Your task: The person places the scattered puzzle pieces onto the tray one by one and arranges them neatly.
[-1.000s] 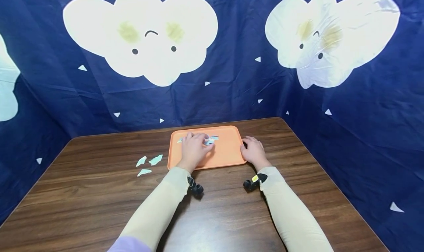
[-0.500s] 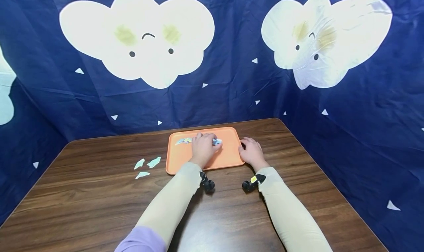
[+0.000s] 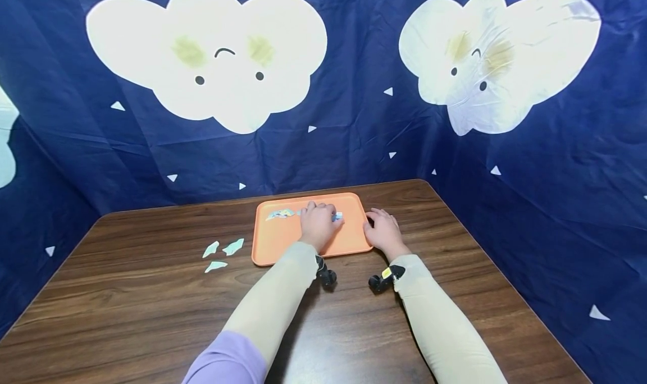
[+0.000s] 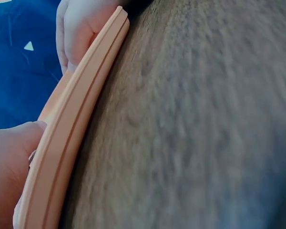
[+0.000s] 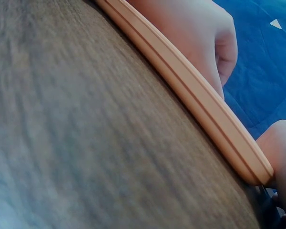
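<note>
Scraps [image 3: 279, 214] of pale blue with a touch of yellow show in a jagged clump on the left part of the orange tray [image 3: 273, 243], where a second ago your left hand [image 3: 317, 227] covered most of them. Since then you have carried that hand to the right across the tray, and the blue scrap [image 3: 337, 216] has travelled along with it, away from the clump. Three pale green scraps [image 3: 233, 246] lie apart from one another on the wooden table [image 3: 126, 294], left of the tray, just as they did. The blue scrap looks small, mostly blue with a whitish end, and part of it is hidden by your hand. Your left fingers are bent downward, thumb and forefinger pinching the blue scrap low over the tray. Your right hand [image 3: 382, 231] stays at the tray's right edge, gripping the rim, thumb against it; its fingertips are partly hidden. Both forearms, in cream sleeves [image 3: 445, 322], reach forward over the table.
</note>
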Demonstrator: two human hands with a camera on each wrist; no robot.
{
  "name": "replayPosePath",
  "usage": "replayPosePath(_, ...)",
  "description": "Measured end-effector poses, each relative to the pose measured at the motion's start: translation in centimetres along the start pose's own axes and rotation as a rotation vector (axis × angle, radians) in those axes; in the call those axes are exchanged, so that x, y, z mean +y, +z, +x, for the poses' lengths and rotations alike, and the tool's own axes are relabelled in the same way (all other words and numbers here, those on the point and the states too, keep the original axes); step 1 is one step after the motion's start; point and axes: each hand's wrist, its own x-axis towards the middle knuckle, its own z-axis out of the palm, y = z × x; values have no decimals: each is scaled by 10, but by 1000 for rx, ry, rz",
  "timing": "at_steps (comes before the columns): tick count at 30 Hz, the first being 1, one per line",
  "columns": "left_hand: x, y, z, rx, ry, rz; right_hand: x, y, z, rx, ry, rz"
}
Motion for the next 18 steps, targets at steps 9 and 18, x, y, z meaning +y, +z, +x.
replayPosePath(9,10,-1,6,-6,0,35,-1,-2,-1,-6,7,12)
replayPosePath(18,13,2,9,-13,-3,64,-2,-3,-2,-9,7,4)
